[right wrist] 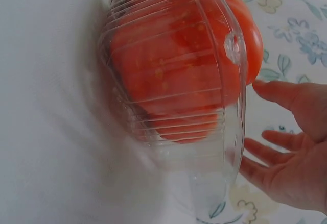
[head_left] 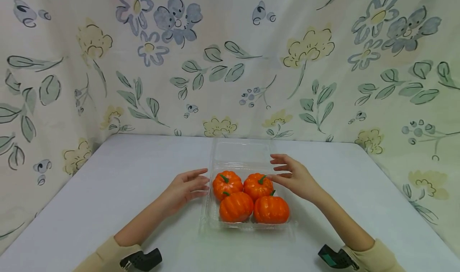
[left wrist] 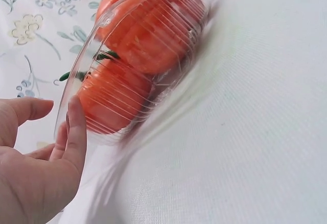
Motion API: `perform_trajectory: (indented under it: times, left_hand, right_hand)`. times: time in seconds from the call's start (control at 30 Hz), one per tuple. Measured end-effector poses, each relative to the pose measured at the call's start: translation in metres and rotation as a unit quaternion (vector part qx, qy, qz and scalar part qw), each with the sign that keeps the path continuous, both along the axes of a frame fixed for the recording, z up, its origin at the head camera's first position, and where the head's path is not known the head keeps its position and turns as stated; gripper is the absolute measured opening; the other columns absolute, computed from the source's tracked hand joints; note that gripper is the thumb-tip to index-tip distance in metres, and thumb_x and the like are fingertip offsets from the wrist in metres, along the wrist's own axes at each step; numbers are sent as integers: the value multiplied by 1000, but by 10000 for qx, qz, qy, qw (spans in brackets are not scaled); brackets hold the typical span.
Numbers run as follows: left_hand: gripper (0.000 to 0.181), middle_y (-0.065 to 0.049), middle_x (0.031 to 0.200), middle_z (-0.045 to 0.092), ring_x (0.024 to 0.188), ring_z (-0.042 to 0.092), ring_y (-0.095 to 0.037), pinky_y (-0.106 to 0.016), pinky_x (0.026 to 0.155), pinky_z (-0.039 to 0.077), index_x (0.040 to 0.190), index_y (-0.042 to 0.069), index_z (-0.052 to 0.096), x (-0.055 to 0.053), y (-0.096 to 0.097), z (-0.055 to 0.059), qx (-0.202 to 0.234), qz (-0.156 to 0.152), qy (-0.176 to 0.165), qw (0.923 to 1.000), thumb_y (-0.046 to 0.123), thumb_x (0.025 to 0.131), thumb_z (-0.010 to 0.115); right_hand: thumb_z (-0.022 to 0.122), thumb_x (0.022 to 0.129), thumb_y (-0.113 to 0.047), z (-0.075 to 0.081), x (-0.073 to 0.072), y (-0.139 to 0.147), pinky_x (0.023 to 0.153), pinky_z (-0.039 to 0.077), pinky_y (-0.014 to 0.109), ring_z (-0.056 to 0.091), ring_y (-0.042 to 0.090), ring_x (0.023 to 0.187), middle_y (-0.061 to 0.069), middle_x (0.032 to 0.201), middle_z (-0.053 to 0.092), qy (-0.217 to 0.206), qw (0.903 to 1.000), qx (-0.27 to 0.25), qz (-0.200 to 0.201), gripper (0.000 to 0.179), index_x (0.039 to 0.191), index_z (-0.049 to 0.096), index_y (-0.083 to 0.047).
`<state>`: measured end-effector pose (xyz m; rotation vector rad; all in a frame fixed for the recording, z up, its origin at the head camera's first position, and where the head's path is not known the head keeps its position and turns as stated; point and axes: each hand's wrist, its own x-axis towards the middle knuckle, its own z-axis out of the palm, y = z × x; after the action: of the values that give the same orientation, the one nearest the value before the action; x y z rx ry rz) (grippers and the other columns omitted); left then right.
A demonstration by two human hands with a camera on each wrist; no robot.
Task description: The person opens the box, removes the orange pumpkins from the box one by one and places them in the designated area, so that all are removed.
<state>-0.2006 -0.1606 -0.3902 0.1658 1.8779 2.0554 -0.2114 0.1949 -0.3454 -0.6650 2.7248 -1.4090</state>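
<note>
Left grip (head_left: 188, 188), right grip (head_left: 296, 179), clear container (head_left: 213, 216) between, pumpkins (head_left: 236, 207) inside

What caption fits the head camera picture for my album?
Four orange pumpkins in an open clear box, between left hand and right hand.

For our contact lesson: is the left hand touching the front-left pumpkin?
Apart: the head view shows a gap between left hand and front-left pumpkin, across the container's wall.

Before me on the white table (head_left: 143, 160), a clear plastic clamshell (head_left: 248, 226) lies with its lid (head_left: 242, 151) open behind, holding four glossy orange pumpkins (head_left: 236, 208), green-stemmed, in two rows.
</note>
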Motion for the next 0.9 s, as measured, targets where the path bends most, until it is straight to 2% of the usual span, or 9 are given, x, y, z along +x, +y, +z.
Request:
perform_trajectory:
  times: [0.07,0.2,0.4,0.6,0.9]
  left_hand:
    - [62,-5,115,67,100,68,-12,-28,93,62,160,-9,34,0,0,0,76,-29,-10,10000,12,108,59]
    - [60,-2,107,66,96,67,-11,-27,91,62,159,-8,34,1,0,-1,159,-84,-12,9998,10,107,58]
    - [59,-1,104,66,92,68,-10,-26,89,62,158,-9,36,1,-2,-3,183,-173,-6,9997,8,106,59]
    - [60,-1,103,66,90,68,-10,-26,87,62,158,-8,36,1,-3,-2,213,-137,-92,9996,7,105,60]
    - [60,-1,102,67,88,69,-10,-25,87,62,158,-9,35,2,-3,-3,290,-182,-86,9994,6,105,60]
  right_hand:
    - [75,98,-11,0,0,-1,95,62,45,63,49,124,32,140,59,-50,9999,28,103,57,147,49,5]
    - [76,97,-11,-1,-1,-4,95,63,44,64,48,122,32,139,59,-159,9995,58,248,57,145,50,6]
    - [77,96,-13,-2,0,-7,96,62,49,65,46,120,32,138,60,-271,9988,178,363,57,143,52,7]
    - [80,95,-16,1,1,-14,99,60,50,64,45,122,31,139,60,-522,9975,310,356,59,143,53,5]
    - [82,91,-14,4,5,-25,97,61,50,61,46,123,28,137,61,-761,9946,575,402,59,138,54,8]
